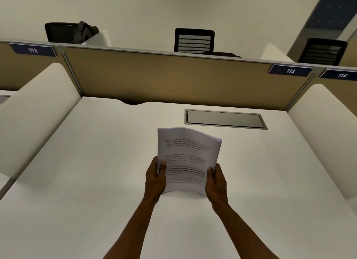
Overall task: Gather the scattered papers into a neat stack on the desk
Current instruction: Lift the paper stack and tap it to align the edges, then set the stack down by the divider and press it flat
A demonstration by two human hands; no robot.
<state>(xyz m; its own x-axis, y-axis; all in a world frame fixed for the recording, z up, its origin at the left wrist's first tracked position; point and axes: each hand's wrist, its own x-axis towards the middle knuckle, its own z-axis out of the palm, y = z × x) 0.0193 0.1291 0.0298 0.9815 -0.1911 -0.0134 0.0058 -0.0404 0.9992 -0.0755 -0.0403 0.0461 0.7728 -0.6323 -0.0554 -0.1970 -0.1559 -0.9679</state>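
Gripping the papers (188, 158) upright by both sides, the left hand (155, 178) and right hand (216, 180) seemingly rest them on the counter (77, 181); their bowed top could flop, splaying sheets.

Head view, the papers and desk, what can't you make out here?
- Papers: printed text too blurred to read; sheet count unclear.
- Papers' lower edge: whether it touches the desk is unclear.
- Left hand and right hand: most fingers hidden behind the papers.
- Desk's near edge: cut off by the frame.
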